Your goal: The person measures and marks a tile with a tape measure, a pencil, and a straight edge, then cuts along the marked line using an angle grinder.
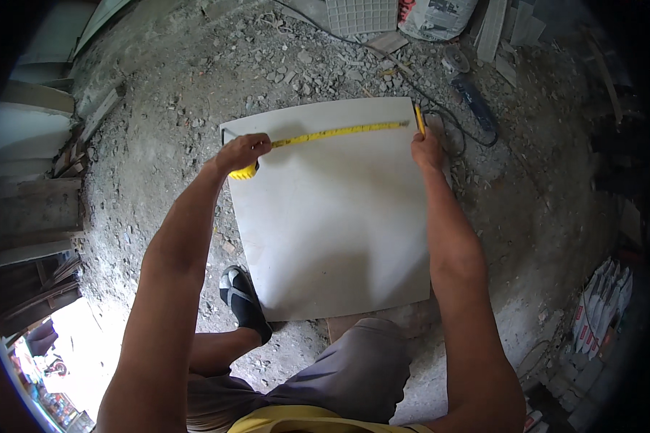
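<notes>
A pale, flat board (332, 224) lies in front of me. My left hand (244, 151) is closed on a yellow tape measure (242, 172) at the board's left side. Its yellow blade (339, 131) stretches across the upper part of the board, its end short of the right edge. My right hand (426, 150) grips a yellow pencil (419, 119), pointing away from me, at the board's upper right edge. Dark narrow strips show at both upper corners; I cannot tell what they are.
An angle grinder (471, 99) with a dark cord lies right of the board. Rubble (303, 79), a plastic grid (361, 14), a sack (430, 18) and planks (492, 29) lie beyond it. Stacked packs (601, 303) stand at right. My sandalled foot (242, 303) is beside the board's lower left.
</notes>
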`<state>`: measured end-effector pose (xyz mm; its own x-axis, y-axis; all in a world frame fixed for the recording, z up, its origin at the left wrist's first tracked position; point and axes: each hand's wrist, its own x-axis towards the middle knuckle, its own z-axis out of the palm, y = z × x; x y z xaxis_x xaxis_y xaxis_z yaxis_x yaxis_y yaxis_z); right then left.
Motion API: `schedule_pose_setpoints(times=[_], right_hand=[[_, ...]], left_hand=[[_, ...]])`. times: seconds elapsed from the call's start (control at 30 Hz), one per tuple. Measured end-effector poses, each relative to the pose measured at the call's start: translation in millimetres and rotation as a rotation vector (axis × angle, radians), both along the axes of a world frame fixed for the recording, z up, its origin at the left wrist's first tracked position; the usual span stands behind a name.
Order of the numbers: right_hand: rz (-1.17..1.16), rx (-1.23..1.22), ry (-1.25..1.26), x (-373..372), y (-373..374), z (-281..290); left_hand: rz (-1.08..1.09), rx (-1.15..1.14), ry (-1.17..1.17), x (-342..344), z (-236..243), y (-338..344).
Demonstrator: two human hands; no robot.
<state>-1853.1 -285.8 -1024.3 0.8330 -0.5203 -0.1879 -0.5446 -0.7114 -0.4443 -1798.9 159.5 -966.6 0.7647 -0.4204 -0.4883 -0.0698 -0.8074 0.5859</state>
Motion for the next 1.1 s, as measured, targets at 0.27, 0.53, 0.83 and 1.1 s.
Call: schedule_pose_setpoints(times=[0.27, 0.53, 0.83, 1.1], right_hand=[[-0.114, 0.171, -0.216, -29.6, -30.2, -6.8], [-0.35, 0.812, -0.353, -53.4, 4.5, 40.1], [-0.366, 1.581, -0.546, -38.7, 37.0, 66.4], [-0.157, 1.152, -0.332, 16.8, 58.1, 36.5]], left_hand=[[-0.009, 0.011, 0.018, 51.9, -25.8, -45.7], [-0.057, 0.163, -0.103, 57.7, -24.1, -70.0], [0.022, 0.295, -0.359, 54.3, -53.9, -52.8], [0.116, 0.27, -0.365, 40.5, -57.6, -61.0]])
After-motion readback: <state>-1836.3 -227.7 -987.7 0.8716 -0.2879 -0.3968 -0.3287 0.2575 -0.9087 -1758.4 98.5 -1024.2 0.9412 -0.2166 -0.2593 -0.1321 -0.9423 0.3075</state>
